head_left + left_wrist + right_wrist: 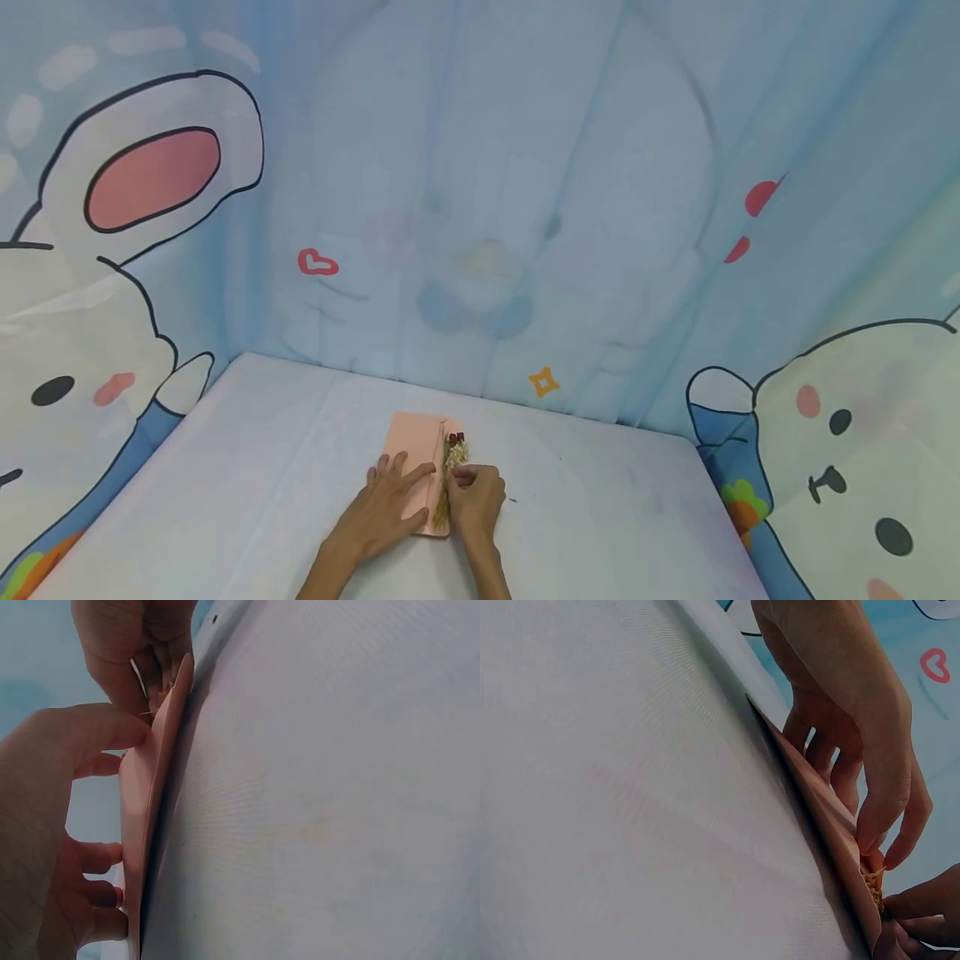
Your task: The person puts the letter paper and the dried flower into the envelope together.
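Observation:
A pink paper envelope or folder (414, 432) lies on the white table with a crease or flap edge running down its right half. Along that right side is a small dried flower bouquet (457, 455) with dark red and cream heads at the top and thin straw-coloured stems below. My left hand (382, 508) rests on the envelope, fingers spread, thumb near the stems. With thumb and curled fingers, my right hand (476, 498) pinches the bouquet about its middle, hiding part of it. In the right wrist view, stem ends (872, 885) show between the hands.
The white-covered table (600, 500) extends around the envelope on both sides. A blue curtain (480, 167) printed with cartoon animals hangs behind and at the sides. A tiny dark speck (513, 500) lies right of my right hand.

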`<action>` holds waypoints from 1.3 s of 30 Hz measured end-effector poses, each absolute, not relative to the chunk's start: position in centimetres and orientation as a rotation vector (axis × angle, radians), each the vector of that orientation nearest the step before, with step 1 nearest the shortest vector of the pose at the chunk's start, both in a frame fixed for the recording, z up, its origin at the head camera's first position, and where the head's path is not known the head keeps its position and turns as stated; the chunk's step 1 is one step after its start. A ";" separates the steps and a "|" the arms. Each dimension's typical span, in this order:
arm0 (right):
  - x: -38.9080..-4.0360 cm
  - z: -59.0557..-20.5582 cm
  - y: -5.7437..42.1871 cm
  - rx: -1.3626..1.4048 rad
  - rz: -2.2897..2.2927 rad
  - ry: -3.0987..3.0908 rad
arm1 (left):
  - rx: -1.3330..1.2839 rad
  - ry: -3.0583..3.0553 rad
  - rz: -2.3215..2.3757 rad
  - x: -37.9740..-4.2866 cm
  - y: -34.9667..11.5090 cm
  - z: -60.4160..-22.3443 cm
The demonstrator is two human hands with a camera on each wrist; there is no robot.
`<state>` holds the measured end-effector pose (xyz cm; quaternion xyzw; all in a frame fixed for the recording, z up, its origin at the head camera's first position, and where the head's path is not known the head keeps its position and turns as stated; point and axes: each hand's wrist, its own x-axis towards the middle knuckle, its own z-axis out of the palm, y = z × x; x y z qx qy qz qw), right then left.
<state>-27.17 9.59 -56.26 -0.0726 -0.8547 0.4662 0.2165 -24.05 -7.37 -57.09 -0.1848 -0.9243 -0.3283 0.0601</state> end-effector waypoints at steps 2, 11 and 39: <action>-27.3 -56.2 9.5 -0.191 1.291 -2.375 | -0.556 -2.795 -0.969 -24.0 -7.4 -57.1; -27.7 -56.1 8.4 -0.165 1.320 -2.412 | -0.531 -2.790 -0.983 -23.8 -7.6 -57.1; -28.1 -55.2 10.1 0.049 1.389 -2.584 | -0.505 -2.813 -1.006 -23.9 -7.8 -56.9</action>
